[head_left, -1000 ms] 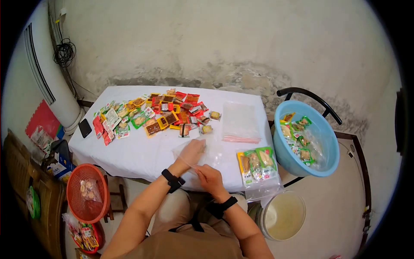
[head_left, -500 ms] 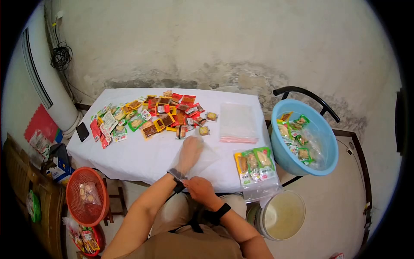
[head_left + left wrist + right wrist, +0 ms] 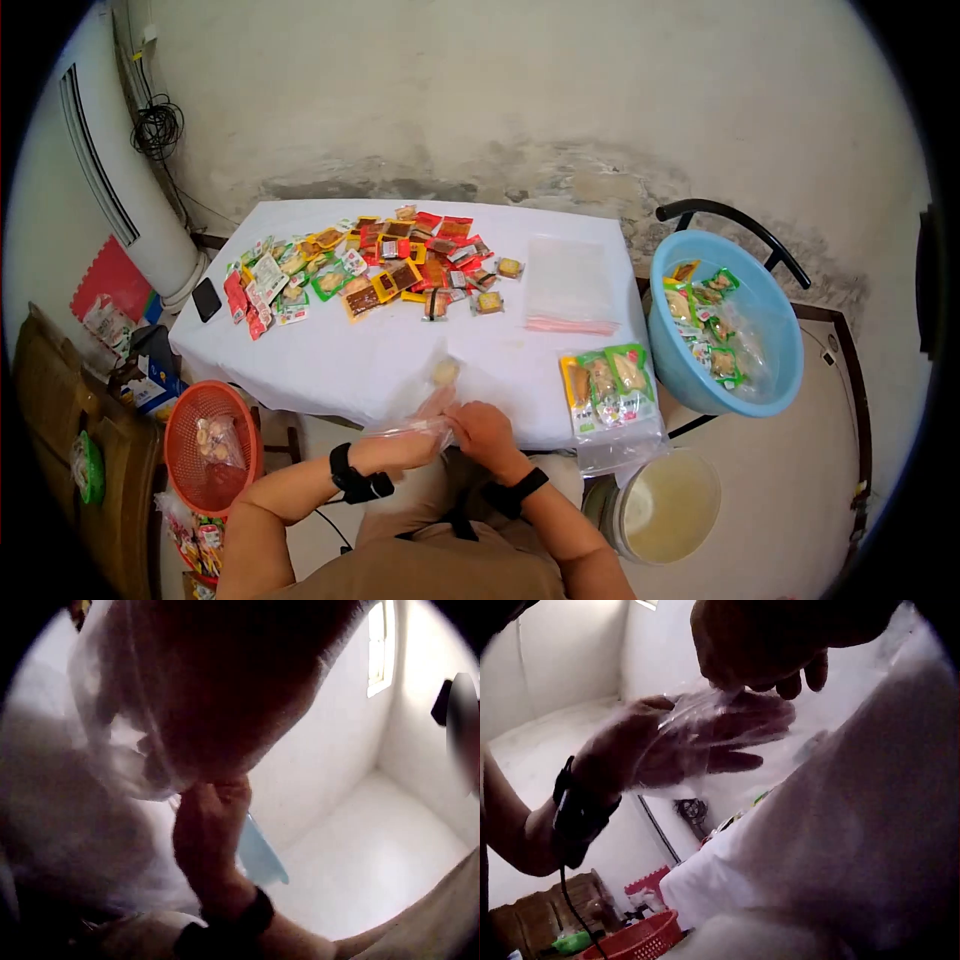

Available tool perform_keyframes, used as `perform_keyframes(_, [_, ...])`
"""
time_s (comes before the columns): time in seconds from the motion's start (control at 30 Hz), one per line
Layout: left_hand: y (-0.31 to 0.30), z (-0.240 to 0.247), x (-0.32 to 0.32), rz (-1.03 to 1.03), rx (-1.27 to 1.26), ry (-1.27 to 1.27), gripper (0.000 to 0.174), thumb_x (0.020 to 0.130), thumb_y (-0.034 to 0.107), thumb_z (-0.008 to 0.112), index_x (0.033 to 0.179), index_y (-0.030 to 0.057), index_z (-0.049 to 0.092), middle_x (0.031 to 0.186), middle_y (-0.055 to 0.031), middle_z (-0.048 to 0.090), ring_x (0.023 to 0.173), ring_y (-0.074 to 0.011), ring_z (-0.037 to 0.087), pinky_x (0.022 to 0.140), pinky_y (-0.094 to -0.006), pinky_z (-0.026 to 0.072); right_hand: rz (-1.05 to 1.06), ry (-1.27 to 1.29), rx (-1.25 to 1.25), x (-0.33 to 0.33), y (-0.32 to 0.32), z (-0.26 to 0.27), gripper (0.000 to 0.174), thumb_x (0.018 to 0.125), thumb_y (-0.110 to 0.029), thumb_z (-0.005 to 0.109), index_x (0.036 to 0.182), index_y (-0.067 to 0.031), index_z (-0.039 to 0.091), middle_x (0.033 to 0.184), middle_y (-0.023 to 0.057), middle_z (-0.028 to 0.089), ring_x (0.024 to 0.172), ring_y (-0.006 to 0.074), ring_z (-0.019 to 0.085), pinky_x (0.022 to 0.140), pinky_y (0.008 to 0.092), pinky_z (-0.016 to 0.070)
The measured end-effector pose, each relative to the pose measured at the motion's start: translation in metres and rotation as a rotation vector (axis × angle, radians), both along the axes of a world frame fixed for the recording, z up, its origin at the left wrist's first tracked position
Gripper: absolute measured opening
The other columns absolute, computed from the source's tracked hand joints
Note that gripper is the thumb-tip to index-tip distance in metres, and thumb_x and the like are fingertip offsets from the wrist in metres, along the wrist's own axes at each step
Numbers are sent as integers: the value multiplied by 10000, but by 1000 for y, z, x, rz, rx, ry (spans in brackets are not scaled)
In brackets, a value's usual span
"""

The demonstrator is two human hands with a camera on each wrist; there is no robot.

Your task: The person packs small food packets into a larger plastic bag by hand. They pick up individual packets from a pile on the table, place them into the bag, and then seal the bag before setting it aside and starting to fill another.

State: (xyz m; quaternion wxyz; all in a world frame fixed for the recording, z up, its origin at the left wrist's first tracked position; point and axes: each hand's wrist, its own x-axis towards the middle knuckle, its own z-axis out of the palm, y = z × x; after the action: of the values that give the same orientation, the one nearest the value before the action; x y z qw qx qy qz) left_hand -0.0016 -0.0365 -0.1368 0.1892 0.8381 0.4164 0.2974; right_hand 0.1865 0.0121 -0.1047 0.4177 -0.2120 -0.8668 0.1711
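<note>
A clear plastic bag (image 3: 478, 388) lies over the table's near edge, with a small pale yellowish packet (image 3: 445, 372) inside it. My left hand (image 3: 412, 445) is partly inside the bag's mouth; in the right wrist view its fingers (image 3: 739, 762) are straight under the film and hold nothing. At the bag's mouth, my right hand (image 3: 486, 432) pinches the film with curled fingers. Beyond the hands is a pile of small red, yellow and green food packets (image 3: 400, 275), two yellowish ones (image 3: 487, 302) at its right edge.
A stack of flat clear bags (image 3: 570, 280) lies on the white-covered table (image 3: 330, 370). Near it is a filled bag (image 3: 612, 390). A blue basin (image 3: 785, 340) with packets stands right, above a pale bucket (image 3: 668, 505). A phone (image 3: 207, 299) and red basket (image 3: 250, 440) are left.
The left hand first went deeper into the bag, the film reaching its wrist, then drew back toward the body. A yellowish packet now shows in the bag. The right hand keeps pinching the mouth.
</note>
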Motion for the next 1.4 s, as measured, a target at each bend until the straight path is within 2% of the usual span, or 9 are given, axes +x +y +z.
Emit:
perform_keyframes(0.07, [-13,2,-3,65,200,486,610,856,171,487,1379,-25,240,1402,-310,223,1320,-431,211,1089,-440,207,23,179,21,-11,-7,-15,153,750,-48,624,900,-81,622,732,97,575,673,274,564,596,358,459])
perform_keyframes(0.17, [4,46,12,400,15,343,673,844,242,535,1414,65,224,1459,-243,161,1344,-401,196,1050,-536,219,34,189,-22,-16,-9,-6,187,729,-28,628,908,-81,615,754,95,586,694,270,572,613,350,466])
perform_keyframes(0.47, [69,29,48,202,84,70,679,816,171,554,1412,82,241,1458,-249,156,1361,-395,139,1083,-450,203,-191,240,124,11,19,0,213,698,-9,630,899,-71,595,775,103,576,707,290,552,640,378,441])
perform_keyframes(0.53, [54,6,45,150,-5,424,638,796,110,564,1378,60,308,1404,-281,262,1335,-374,228,1079,-390,232,-216,234,77,16,25,-14,183,703,-2,623,869,-70,586,751,100,563,691,293,545,624,378,434])
perform_keyframes(0.7, [-11,97,33,-119,-400,206,300,803,87,565,1093,13,581,990,-165,635,924,-286,610,819,-386,468,-254,224,9,20,28,-30,149,691,-33,626,823,-79,574,732,85,549,695,295,539,623,387,422])
perform_keyframes(0.8, [22,119,-6,343,-597,-193,190,850,153,556,996,56,629,886,-126,649,774,-195,616,711,-314,483,-190,201,-26,21,25,-25,157,682,-40,627,826,-79,578,731,86,551,689,294,538,619,386,419])
perform_keyframes(0.9, [88,96,-35,683,-172,-57,340,806,245,618,1073,45,556,915,-146,606,782,-300,600,707,-366,484,-168,181,-39,23,23,-23,179,663,-39,634,829,-72,575,723,93,548,691,299,540,620,385,431])
perform_keyframes(1.2, [152,43,-21,876,-33,222,420,782,253,643,1093,30,471,1059,-213,506,958,-368,521,814,-460,441,-134,48,-55,26,18,-20,166,734,-152,650,870,-87,582,745,96,556,712,286,550,641,383,439])
perform_keyframes(1.4, [100,84,-45,779,-574,-593,427,776,206,672,1128,87,462,1068,-106,562,957,-233,568,784,-399,469,-113,119,1,24,22,-25,166,717,-132,652,858,-59,602,712,101,557,648,288,548,580,374,443])
